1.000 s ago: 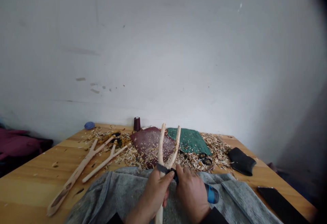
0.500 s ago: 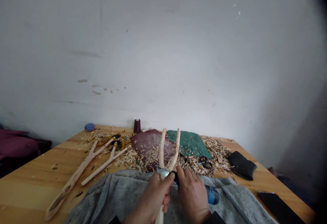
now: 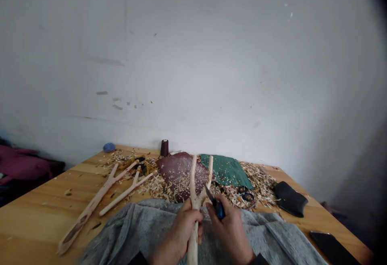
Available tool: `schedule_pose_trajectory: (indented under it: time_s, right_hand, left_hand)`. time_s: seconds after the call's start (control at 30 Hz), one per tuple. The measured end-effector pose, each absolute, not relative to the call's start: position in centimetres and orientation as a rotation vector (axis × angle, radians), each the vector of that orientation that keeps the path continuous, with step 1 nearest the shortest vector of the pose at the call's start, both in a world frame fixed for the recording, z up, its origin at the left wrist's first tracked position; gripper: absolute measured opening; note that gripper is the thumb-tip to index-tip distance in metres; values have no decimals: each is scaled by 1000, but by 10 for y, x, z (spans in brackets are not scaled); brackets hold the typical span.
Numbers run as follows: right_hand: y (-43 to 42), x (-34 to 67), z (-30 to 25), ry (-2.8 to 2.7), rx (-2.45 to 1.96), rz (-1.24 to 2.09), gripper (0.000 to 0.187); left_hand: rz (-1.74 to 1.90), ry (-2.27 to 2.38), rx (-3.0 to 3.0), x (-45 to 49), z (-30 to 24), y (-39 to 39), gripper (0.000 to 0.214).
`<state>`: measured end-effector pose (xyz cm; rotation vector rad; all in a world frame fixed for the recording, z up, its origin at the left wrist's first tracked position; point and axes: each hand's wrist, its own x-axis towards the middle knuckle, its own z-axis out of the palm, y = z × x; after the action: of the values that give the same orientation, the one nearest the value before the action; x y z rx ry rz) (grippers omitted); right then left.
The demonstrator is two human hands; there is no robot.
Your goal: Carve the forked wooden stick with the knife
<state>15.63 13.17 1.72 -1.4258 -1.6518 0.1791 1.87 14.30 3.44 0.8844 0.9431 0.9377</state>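
My left hand (image 3: 185, 225) is wrapped round a peeled, forked stick (image 3: 194, 200) just below its fork, with the two prongs pointing up and away from me. In my right hand (image 3: 231, 226) is a knife (image 3: 218, 207) with a blue and black handle. Its short blade points up and to the left, close to the right prong; whether it touches the wood I cannot tell. A grey cloth (image 3: 151, 224) lies under both hands.
Two more forked sticks, a long one (image 3: 90, 208) and a smaller one (image 3: 125, 193), lie left on the wooden table (image 3: 33, 216). Wood shavings (image 3: 260, 180) surround maroon (image 3: 172, 168) and green sheets (image 3: 229, 170), scissors (image 3: 246, 194) and a thread spool (image 3: 164, 148). Dark leather (image 3: 290, 198) and a phone (image 3: 332, 247) lie right.
The knife has swung from lying across the stick at the fork, blade over the wood, to pointing upward beside the right prong. My left thumb has come away from the blade onto the stick.
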Motion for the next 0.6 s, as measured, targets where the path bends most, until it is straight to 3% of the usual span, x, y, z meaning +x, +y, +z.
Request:
schedule_pose_trajectory:
  time_s: [0.4,0.6]
  right_hand:
    - [132,155,12,-1668,-1552,63,22]
    - [139,166,21,-1505,-1406,291,29]
  left_hand:
    - [978,934,1238,22,24,137,52]
    - [922,960,1188,20,34,138,53]
